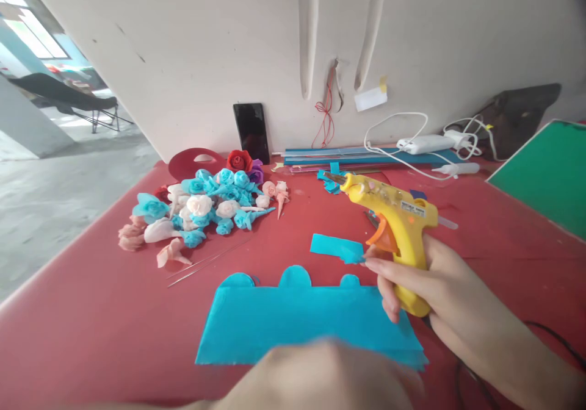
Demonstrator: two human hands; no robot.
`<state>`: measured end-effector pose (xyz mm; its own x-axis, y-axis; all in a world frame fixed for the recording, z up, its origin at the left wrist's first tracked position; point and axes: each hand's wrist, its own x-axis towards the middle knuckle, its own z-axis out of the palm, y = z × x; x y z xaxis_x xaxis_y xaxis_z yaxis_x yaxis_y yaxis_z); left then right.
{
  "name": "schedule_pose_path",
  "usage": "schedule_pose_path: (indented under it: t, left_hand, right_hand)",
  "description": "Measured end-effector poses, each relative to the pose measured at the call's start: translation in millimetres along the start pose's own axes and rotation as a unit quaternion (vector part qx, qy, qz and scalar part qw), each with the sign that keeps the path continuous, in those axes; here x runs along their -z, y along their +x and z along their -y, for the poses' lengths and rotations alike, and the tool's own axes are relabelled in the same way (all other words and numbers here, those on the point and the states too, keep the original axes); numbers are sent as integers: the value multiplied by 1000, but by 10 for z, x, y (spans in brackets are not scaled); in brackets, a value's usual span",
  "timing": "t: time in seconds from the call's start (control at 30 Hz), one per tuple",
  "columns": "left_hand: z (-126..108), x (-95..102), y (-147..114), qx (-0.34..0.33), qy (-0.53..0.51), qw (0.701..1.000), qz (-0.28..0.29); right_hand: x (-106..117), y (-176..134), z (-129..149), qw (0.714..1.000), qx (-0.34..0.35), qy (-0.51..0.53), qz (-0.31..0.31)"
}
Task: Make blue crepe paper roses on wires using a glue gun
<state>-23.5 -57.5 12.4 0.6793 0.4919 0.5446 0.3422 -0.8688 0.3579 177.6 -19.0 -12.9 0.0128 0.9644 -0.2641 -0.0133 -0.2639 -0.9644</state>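
A yellow hot glue gun with an orange trigger rests in my right hand, its nozzle pointing up and left. The fingers are closed around the handle. At their tips is a short blue paper strip; whether they grip it I cannot tell. Below lies a stack of blue paper sheets, with rounded blue pieces showing past its far edge. My left hand crosses the bottom of the view, over the near edge of the sheets. Motion blurs it, and its fingers are hidden.
Blue, white and pink paper flowers are heaped at the left, with thin wires in front. A phone leans on the wall. Behind the gun are blue scraps, a white power strip and cables. A green board stands right.
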Motion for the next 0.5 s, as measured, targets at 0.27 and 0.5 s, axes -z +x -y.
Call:
schedule_pose_path:
  t: [0.27,0.5]
  left_hand:
    - [199,-50,313,218,-391,888,-103]
    - [178,-131,188,249,-340,904,-80]
  right_hand:
    - [0,58,27,999,-8,-5,-36]
    - [-6,79,53,999,-25,-7,-34]
